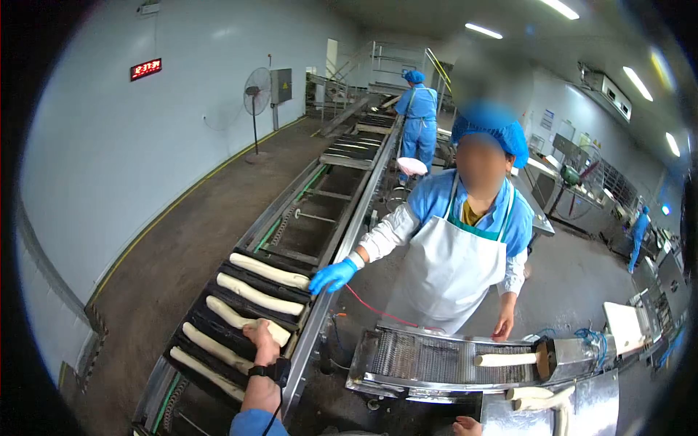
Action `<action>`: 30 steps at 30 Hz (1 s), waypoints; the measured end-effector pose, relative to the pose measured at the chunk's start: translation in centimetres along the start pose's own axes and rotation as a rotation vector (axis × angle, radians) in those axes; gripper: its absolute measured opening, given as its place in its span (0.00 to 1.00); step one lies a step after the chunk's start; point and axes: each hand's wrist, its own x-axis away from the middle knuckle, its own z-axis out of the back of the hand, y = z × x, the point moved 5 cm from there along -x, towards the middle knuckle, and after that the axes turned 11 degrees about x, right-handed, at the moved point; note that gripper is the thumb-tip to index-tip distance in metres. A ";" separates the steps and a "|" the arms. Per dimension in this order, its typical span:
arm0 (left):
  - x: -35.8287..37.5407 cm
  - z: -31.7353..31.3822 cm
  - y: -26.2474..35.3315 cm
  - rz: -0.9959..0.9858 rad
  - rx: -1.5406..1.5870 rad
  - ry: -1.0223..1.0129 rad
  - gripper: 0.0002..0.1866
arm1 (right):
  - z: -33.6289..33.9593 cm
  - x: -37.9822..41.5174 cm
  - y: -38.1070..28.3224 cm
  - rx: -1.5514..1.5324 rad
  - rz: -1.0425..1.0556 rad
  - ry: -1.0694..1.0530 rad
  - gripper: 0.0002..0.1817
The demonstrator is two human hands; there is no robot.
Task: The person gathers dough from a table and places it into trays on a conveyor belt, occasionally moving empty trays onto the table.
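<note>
My left hand (262, 338), with a black strap round the wrist, reaches over the conveyor and is closed round the near end of a long pale dough strip (231, 312). That strip lies in a dark tray, bent slightly near my fingers. More dough strips (260, 293) lie side by side in the neighbouring trays. At the bottom edge, only part of my right hand (467, 426) shows, beside a metal table (596, 403). Its fingers are mostly cut off, so what it holds is hidden. Several pale dough pieces (542, 400) lie on that table near it.
A co-worker in a white apron (458, 269) stands across from me, a blue-gloved hand (333, 275) at the conveyor's rail. A mesh belt (429, 358) runs on the right, carrying a dough piece (507, 360). The tray conveyor's frame (342, 251) extends toward another worker (418, 116).
</note>
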 end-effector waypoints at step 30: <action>21.0 -7.3 -1.6 0.411 -1.065 -1.633 0.67 | -6.0 -7.2 -25.1 -0.311 0.327 -0.479 0.63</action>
